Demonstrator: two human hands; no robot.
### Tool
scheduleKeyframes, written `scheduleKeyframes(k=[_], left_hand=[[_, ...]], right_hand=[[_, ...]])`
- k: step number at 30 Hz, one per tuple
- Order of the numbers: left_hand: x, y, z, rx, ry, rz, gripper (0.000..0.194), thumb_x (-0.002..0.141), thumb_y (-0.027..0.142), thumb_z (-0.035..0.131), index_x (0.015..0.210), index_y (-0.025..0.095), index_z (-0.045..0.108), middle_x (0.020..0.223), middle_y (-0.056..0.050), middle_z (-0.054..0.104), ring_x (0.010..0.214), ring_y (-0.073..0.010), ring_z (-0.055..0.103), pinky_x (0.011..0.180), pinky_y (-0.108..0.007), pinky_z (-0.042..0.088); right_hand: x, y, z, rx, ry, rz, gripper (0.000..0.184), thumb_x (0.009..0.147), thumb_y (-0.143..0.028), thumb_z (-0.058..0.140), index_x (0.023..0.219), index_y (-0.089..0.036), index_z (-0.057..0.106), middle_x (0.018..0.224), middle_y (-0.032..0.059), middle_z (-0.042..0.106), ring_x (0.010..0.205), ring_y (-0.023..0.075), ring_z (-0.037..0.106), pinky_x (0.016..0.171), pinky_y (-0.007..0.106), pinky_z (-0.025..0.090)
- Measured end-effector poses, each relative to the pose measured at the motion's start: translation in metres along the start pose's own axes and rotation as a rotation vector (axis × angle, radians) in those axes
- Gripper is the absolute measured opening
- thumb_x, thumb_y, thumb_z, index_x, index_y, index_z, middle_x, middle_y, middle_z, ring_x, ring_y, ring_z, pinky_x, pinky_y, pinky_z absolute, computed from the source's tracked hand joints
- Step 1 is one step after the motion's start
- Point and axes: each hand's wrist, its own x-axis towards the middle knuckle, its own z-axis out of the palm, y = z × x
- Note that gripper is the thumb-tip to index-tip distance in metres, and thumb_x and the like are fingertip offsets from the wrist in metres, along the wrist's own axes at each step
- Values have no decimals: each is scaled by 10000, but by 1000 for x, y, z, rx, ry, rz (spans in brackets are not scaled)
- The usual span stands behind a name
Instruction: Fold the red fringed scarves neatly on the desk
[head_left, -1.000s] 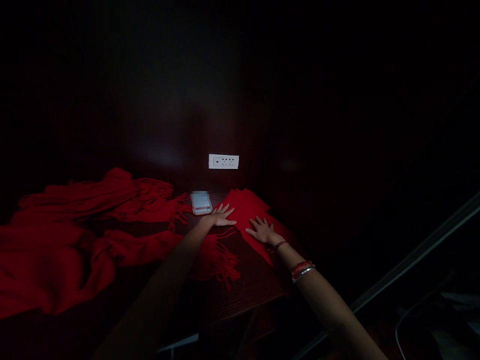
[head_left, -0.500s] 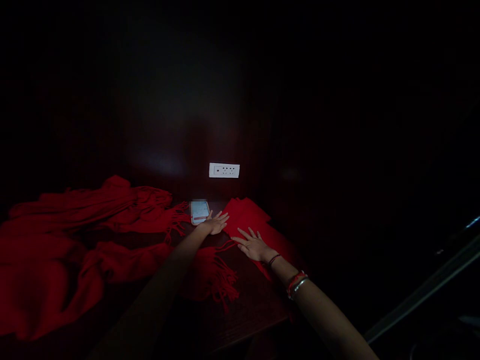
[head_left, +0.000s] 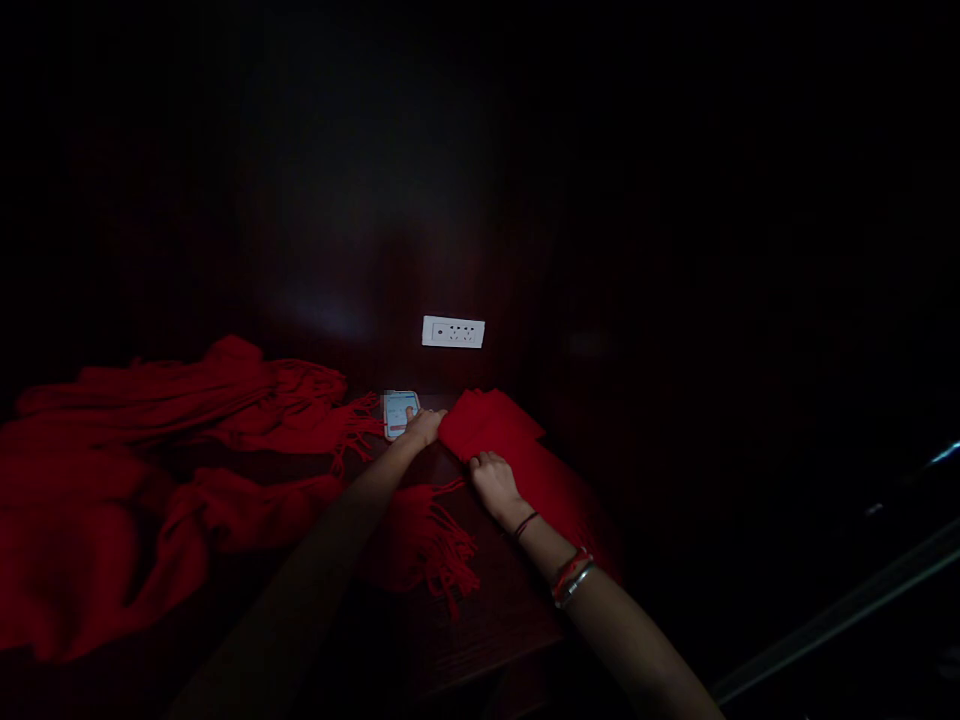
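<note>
A folded red scarf lies on the dark wooden table near the back wall. My left hand is at its left edge, fingers closed on the cloth and the thumb standing out over a lit phone. My right hand grips the near left edge of the same scarf with curled fingers. Bracelets circle the right wrist. The fingertips of both hands are hidden by the cloth or the dark.
More red fringed scarves lie loosely heaped on the left. A fringed scarf end reaches under my left forearm. On the dark wall is a white power socket. The table's front edge runs below my right forearm.
Both hands were spread flat with fingers apart; now their fingers have closed on the scarf's edge. My right hand has shifted slightly left. The view has tilted a little.
</note>
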Motion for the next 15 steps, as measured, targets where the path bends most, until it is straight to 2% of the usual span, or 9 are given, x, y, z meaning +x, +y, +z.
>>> scheduleKeyframes(k=[3, 8, 12, 15], left_hand=[[-3, 2, -7, 39, 39, 19, 341, 787, 128, 326, 1071, 162, 513, 965, -131, 598, 991, -255, 471, 905, -466, 197], [-5, 3, -10, 66, 50, 66, 287, 778, 109, 356, 945, 160, 584, 921, -124, 612, 1011, -254, 458, 942, -442, 138], [2, 10, -13, 53, 35, 64, 309, 790, 105, 324, 950, 147, 584, 939, -143, 600, 964, -266, 491, 917, -481, 165], [11, 23, -17, 14, 36, 128, 370, 806, 114, 277, 1096, 177, 498, 1133, -110, 509, 1071, -222, 420, 940, -410, 194]], right_hand=[[-5, 6, 3, -28, 9, -53, 233, 812, -97, 332, 918, -107, 540, 907, 123, 556, 847, 190, 494, 736, 291, 366], [-18, 12, 5, -57, 6, -170, 252, 827, -104, 310, 921, -117, 543, 901, 103, 552, 863, 186, 482, 765, 290, 359], [-16, 14, -2, 59, 7, -86, 290, 859, -244, 285, 946, -144, 543, 951, 92, 541, 919, 188, 461, 826, 320, 321], [-2, 23, -10, 182, 27, 25, 403, 869, -359, 197, 1037, -174, 513, 1055, 92, 508, 1000, 184, 424, 869, 327, 282]])
